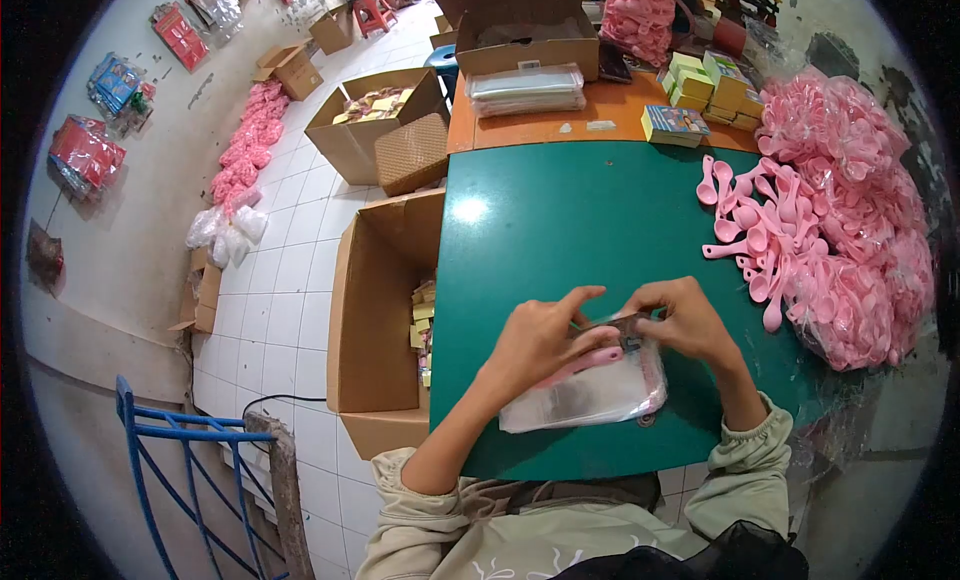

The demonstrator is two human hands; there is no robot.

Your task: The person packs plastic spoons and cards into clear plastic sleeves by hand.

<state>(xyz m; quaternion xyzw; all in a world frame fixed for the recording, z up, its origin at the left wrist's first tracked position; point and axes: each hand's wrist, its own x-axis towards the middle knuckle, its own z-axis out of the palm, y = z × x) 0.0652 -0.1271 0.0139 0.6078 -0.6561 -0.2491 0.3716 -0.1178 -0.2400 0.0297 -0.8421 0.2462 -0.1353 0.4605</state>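
My left hand is closed around a pink spoon, its index finger raised. My right hand pinches the edge of a clear plastic bag beside the left fingertips. Under both hands lies a stack of clear plastic bags on the green table, close to its front edge. The spoon's far end is hidden by my left hand. Loose pink spoons are spread to the right.
Bagged pink spoons pile up at the right. Small boxes and packs of clear bags stand on the orange surface behind. An open carton adjoins the table's left side. A blue metal frame stands lower left.
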